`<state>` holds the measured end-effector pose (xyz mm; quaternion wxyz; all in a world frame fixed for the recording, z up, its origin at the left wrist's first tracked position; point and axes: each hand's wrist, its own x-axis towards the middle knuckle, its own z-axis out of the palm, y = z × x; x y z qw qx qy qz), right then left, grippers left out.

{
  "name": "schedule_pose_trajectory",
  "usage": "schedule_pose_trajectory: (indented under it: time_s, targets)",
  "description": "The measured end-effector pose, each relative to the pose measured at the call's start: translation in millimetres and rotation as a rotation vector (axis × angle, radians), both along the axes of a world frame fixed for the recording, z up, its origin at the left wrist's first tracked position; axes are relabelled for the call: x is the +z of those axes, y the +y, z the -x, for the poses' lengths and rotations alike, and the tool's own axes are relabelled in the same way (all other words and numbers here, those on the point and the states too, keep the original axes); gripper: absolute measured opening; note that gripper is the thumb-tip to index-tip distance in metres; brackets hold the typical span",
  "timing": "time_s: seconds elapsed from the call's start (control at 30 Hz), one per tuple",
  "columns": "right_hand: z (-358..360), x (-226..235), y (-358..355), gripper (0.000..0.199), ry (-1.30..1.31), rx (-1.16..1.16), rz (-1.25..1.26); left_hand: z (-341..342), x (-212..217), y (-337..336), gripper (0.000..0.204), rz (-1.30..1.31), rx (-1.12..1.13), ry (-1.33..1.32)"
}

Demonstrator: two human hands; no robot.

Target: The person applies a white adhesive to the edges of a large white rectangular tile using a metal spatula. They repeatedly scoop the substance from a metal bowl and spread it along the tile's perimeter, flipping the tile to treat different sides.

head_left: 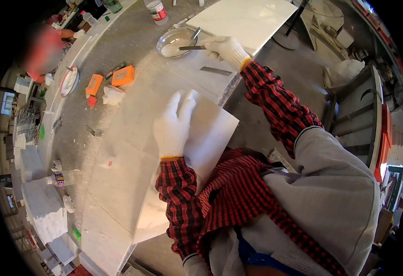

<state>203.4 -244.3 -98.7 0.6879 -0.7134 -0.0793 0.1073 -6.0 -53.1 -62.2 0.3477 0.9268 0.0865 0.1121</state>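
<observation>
My right hand point(226, 50), in a white knit glove, is closed round a putty knife point(192, 48). Its blade reaches over the near rim of a metal bowl point(183, 31) and into the pale paste point(170, 49) inside. My left hand point(173, 126), gloved too, lies on a glossy white panel point(215, 124) with its fingers stretched out and parted. That panel sits slanted on the worktable point(118, 170), close to my body. A flat metal blade point(215, 71) rests on the table between the bowl and the panel.
A large white slab point(242, 20) lies beyond the bowl. Orange boxes point(123, 76) and crumpled white paper point(113, 95) are on the left, with a plastic bottle point(63, 178) nearer. A person in red point(42, 53) is at the far left. Stacked white tiles point(45, 211) stand left of the table.
</observation>
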Motion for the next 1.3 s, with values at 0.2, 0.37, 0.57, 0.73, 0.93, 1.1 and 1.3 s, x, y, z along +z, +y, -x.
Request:
schedule_pose_trajectory:
  time_s: [0.2, 0.37, 0.57, 0.73, 0.93, 1.1, 1.3]
  targets:
    - [61.8, 41.6, -37.6, 0.026, 0.025, 0.052, -0.011, -1.3, 0.1, 0.2, 0.056, -0.01, -0.013, -0.004]
    - [93.0, 67.3, -46.3, 0.024, 0.001, 0.114, 0.054, -3.3, -3.5, 1.5, 0.053, -0.025, -0.001, 0.024]
    - [104.7, 72.4, -44.5, 0.024, -0.094, 0.179, 0.154, -2.4, 3.6, -0.8, 0.044, -0.037, 0.014, 0.075]
    - [111.1, 74.6, -42.6, 0.026, -0.177, 0.193, 0.233, -2.0, -0.6, 1.5, 0.042, -0.02, -0.012, 0.001]
    - [116.3, 71.8, -45.1, 0.027, -0.209, 0.177, 0.285, -3.7, 8.7, -2.3, 0.045, 0.019, 0.009, 0.141]
    - [121.6, 76.8, -44.3, 0.028, -0.228, 0.162, 0.323, -5.0, 12.0, -3.1, 0.046, 0.026, 0.026, 0.173]
    - [125.3, 75.3, -44.2, 0.027, -0.275, 0.147, 0.322, -6.5, 7.2, -1.5, 0.046, 0.037, 0.034, 0.174]
